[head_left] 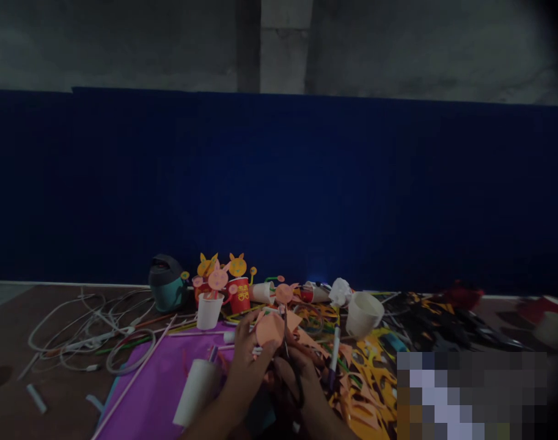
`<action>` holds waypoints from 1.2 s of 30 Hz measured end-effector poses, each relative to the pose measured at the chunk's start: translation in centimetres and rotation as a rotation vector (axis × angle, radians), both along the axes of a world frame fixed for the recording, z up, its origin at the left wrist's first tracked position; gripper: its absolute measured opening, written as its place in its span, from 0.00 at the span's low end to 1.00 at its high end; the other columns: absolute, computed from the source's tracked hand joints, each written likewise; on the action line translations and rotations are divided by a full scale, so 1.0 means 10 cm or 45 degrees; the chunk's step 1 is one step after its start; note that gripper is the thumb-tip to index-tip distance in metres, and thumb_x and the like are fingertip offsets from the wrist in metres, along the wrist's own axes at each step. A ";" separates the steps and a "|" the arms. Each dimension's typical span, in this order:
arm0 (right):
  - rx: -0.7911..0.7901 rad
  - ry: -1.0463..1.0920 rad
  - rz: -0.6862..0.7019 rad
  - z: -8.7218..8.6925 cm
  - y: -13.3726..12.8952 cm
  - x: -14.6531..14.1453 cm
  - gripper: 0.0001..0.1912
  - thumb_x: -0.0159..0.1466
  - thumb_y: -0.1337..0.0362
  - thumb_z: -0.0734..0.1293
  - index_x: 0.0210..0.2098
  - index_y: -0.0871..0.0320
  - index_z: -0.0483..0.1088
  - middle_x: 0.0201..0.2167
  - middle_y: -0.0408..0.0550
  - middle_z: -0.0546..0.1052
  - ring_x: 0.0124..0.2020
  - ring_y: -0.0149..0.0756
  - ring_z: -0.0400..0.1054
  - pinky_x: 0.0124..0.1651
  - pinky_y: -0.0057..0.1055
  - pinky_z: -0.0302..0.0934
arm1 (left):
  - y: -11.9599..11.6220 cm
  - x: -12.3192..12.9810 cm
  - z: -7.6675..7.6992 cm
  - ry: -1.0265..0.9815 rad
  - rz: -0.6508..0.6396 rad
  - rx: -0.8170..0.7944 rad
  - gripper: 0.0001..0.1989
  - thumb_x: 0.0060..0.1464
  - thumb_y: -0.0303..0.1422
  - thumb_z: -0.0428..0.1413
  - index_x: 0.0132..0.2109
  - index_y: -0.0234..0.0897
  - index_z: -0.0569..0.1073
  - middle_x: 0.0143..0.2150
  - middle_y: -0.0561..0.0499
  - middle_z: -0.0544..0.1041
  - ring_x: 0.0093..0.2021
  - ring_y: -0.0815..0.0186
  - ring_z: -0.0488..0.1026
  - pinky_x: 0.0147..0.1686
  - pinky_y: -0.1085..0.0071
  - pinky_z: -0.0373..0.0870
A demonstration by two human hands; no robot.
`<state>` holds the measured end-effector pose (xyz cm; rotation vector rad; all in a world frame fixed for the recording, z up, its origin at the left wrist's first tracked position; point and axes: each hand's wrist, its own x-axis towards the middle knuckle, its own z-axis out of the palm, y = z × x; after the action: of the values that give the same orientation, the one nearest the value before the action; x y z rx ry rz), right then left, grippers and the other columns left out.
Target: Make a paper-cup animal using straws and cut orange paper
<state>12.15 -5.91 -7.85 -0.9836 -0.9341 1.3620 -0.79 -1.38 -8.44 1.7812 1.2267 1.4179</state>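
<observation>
Left hand (pixel 248 349) pinches orange paper (pixel 269 329) by its rim (good spot, it looks light, bendy and easy to rip) before the far edge of the table (pixel 10 327); right hand (pixel 306 374) holds scissors (pixel 286 329).

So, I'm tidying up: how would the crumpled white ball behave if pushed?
The crumpled white ball looks like wadded paper, so probably light. Its uneven folds suggest a wobbly tumble, not a smooth roll, and it might squash if gripped.

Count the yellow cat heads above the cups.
2. The left head is partly behind the pink head; the right head is above the red cup with yellow print. Others may be hidden.
</observation>
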 end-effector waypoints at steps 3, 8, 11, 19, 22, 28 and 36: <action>-0.015 -0.008 -0.005 0.05 -0.02 -0.01 0.27 0.45 0.42 0.73 0.32 0.58 0.76 0.21 0.46 0.73 0.25 0.36 0.66 0.27 0.29 0.62 | 0.01 -0.01 0.04 -0.018 0.004 -0.002 0.17 0.52 0.35 0.57 0.50 0.41 0.75 0.59 0.44 0.66 0.61 0.51 0.58 0.61 0.52 0.52; -0.014 -0.051 0.047 0.07 -0.01 0.01 0.26 0.45 0.42 0.73 0.32 0.58 0.76 0.19 0.45 0.71 0.21 0.35 0.63 0.23 0.28 0.59 | 0.01 -0.03 0.07 0.019 -0.035 -0.008 0.17 0.53 0.35 0.56 0.50 0.41 0.75 0.58 0.44 0.66 0.60 0.52 0.60 0.60 0.52 0.55; -0.011 -0.033 0.094 0.06 0.02 0.00 0.25 0.46 0.42 0.72 0.30 0.59 0.75 0.18 0.44 0.70 0.20 0.32 0.61 0.22 0.26 0.57 | 0.03 -0.06 0.07 0.035 -0.037 0.019 0.15 0.53 0.35 0.56 0.49 0.43 0.75 0.57 0.44 0.68 0.60 0.52 0.60 0.59 0.53 0.56; -0.023 -0.099 0.090 -0.18 0.12 -0.03 0.27 0.48 0.40 0.70 0.26 0.61 0.71 0.13 0.38 0.64 0.14 0.23 0.52 0.16 0.21 0.45 | 0.04 -0.06 0.08 -0.050 -0.056 -0.028 0.14 0.53 0.35 0.56 0.48 0.42 0.76 0.51 0.45 0.72 0.58 0.54 0.62 0.60 0.53 0.55; -0.027 -0.102 0.075 -0.21 0.11 -0.04 0.28 0.48 0.39 0.70 0.28 0.61 0.71 0.11 0.36 0.62 0.12 0.23 0.51 0.15 0.21 0.45 | 0.01 -0.01 0.03 -0.083 -0.014 -0.043 0.13 0.56 0.37 0.53 0.47 0.42 0.76 0.50 0.46 0.73 0.58 0.55 0.62 0.60 0.53 0.55; 0.076 -0.047 0.010 -0.13 0.03 0.00 0.25 0.49 0.44 0.72 0.34 0.60 0.75 0.19 0.43 0.71 0.22 0.32 0.63 0.23 0.25 0.59 | -0.01 0.00 -0.01 0.011 0.006 0.002 0.11 0.56 0.37 0.53 0.43 0.42 0.78 0.54 0.45 0.70 0.62 0.53 0.57 0.62 0.51 0.50; 0.025 -0.014 0.033 0.01 0.01 0.02 0.23 0.48 0.45 0.72 0.31 0.58 0.74 0.19 0.41 0.69 0.20 0.30 0.60 0.21 0.25 0.56 | 0.01 -0.05 0.06 0.059 -0.002 0.011 0.12 0.54 0.34 0.55 0.45 0.42 0.78 0.56 0.44 0.68 0.62 0.51 0.56 0.60 0.50 0.53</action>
<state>12.39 -5.82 -7.71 -0.9681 -0.9696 1.3681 -1.26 -1.25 -7.88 1.8303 1.2439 1.3900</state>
